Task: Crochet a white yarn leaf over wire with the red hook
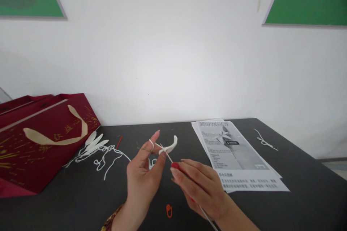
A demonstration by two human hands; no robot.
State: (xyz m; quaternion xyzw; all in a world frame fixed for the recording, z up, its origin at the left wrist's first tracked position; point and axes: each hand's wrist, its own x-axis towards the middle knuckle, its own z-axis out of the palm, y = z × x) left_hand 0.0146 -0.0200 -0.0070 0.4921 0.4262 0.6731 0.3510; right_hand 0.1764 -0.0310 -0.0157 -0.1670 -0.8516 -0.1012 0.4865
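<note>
My left hand point(143, 173) is raised over the dark table point(311, 184), its thumb and fingers pinched on a small white crocheted petal point(170, 145). White yarn is looped round its index finger. My right hand point(200, 187) is closed round a thin metal crochet hook point(208, 220) with a red grip, whose tip points up into the petal. Both hands are close together near the table's middle front.
A dark red gift bag point(40, 140) with a beige ribbon handle lies at the left. Several white petals and loose yarn point(100, 149) lie beside it. Printed instruction sheets point(238, 158) lie at the right, a yarn scrap point(265, 140) beyond. An orange stitch marker point(168, 210) lies near my wrists.
</note>
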